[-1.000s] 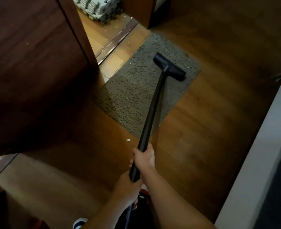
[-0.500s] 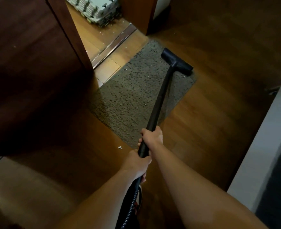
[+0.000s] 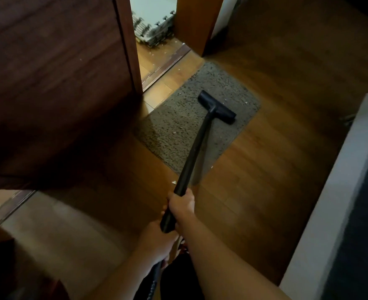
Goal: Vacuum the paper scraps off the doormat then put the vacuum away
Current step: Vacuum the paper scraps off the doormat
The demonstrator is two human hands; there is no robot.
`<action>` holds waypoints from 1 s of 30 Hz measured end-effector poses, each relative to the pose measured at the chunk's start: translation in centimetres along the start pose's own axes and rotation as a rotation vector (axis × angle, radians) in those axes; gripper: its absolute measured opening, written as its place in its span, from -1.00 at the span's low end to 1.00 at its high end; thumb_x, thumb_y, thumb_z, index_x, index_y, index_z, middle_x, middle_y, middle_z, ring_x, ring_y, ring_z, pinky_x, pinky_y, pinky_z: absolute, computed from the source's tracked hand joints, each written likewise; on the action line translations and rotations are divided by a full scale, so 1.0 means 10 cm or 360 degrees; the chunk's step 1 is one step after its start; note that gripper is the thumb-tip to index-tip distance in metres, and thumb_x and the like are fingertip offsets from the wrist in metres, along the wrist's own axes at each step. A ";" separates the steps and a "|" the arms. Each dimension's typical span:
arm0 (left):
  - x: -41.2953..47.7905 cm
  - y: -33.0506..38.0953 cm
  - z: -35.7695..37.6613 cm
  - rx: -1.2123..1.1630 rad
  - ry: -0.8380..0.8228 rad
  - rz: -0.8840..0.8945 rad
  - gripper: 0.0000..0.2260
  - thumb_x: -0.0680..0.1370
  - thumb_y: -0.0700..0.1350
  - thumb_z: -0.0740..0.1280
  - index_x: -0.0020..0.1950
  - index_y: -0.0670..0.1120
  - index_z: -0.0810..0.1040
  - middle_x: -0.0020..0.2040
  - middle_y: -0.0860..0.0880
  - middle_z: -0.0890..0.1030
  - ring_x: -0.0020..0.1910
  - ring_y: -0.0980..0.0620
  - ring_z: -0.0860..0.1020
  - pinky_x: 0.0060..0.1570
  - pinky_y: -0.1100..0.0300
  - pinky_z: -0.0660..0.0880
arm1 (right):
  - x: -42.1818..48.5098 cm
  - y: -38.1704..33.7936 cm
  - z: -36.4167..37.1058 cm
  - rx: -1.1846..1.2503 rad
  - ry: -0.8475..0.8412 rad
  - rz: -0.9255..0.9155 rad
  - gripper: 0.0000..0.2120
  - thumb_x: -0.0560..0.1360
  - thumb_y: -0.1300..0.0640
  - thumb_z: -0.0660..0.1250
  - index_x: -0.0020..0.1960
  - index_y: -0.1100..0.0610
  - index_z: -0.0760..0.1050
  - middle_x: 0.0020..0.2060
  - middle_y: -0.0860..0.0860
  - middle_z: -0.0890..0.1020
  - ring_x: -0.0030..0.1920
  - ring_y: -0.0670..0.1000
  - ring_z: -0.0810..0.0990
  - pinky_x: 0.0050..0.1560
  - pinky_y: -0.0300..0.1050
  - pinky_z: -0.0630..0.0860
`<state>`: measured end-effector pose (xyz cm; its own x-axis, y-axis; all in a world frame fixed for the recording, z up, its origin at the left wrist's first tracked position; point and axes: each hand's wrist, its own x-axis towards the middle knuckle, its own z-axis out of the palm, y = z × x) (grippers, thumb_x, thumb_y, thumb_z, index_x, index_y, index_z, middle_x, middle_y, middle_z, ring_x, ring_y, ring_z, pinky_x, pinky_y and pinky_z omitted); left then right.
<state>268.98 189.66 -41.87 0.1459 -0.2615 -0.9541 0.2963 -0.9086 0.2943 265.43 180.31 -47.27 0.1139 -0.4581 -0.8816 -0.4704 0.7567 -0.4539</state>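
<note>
Vacuum tube [image 3: 195, 154] runs straight out from both hands, its long axis pointing ahead and slightly right, and its flat black nozzle [image 3: 216, 107] sits crosswise on the doormat [image 3: 174, 118], well ahead of them. Of the two, the right hand [image 3: 182, 205] is nearer the nozzle, fingers wrapped round the tube; the left hand [image 3: 157, 241], just behind it, clasps the tube's near end above the hose [image 3: 155, 280]. Pale paper scraps [image 3: 174, 132] lie on the mat left of the tube, with a few beyond the nozzle to its right. One stray scrap [image 3: 174, 182] lies on the wooden floor [image 3: 265, 180] just ahead and left of the right hand. A dark door [image 3: 59, 83] stands close on the left and a pale wall [image 3: 341, 191] on the right; neither looks likely to block a sweep leftward across the mat
</note>
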 end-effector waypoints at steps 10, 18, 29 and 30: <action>-0.45 -0.50 -0.31 0.0125 -0.0055 0.0115 -0.76 0.59 -0.11 0.33 -0.26 -0.13 0.44 -0.58 0.01 0.38 -0.66 0.05 0.33 -0.52 0.21 0.32 | -0.68 0.35 0.27 0.0229 0.0044 0.0074 -0.74 0.60 0.24 0.32 0.25 0.11 0.34 -0.20 0.14 0.56 -0.39 0.00 0.55 -0.44 -0.16 0.55; -0.17 -0.18 0.03 0.0203 -0.0073 0.0102 -0.79 0.57 -0.14 0.33 -0.26 -0.11 0.44 -0.50 0.00 0.42 -0.60 0.06 0.38 -0.46 0.18 0.37 | -0.35 0.17 -0.08 0.0202 0.0068 0.0054 -0.74 0.60 0.27 0.31 0.23 0.11 0.34 -0.23 0.13 0.55 -0.45 -0.03 0.54 -0.46 -0.15 0.55; 0.35 1.08 0.64 0.0183 -0.0094 0.0032 -0.78 0.53 -0.09 0.37 -0.31 -0.07 0.46 -0.48 -0.01 0.42 -0.50 -0.03 0.36 -0.26 0.04 0.42 | 0.57 -0.72 -0.84 0.0240 0.0142 0.0048 -0.69 0.56 0.26 0.34 0.24 0.11 0.33 -0.27 0.16 0.56 -0.46 0.03 0.54 -0.36 -0.08 0.57; 0.41 1.18 0.68 0.0177 -0.0096 0.0014 -0.80 0.51 -0.08 0.38 -0.29 -0.08 0.47 -0.46 -0.03 0.43 -0.48 -0.05 0.37 -0.24 0.03 0.42 | 0.65 -0.80 -0.89 0.0236 0.0151 0.0048 -0.69 0.56 0.26 0.34 0.23 0.12 0.33 -0.27 0.16 0.55 -0.47 0.03 0.54 -0.37 -0.08 0.56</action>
<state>266.65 175.66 -42.70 0.0896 -0.2855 -0.9542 0.1882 -0.9359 0.2977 262.12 167.08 -48.16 0.0156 -0.4707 -0.8821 -0.3372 0.8281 -0.4478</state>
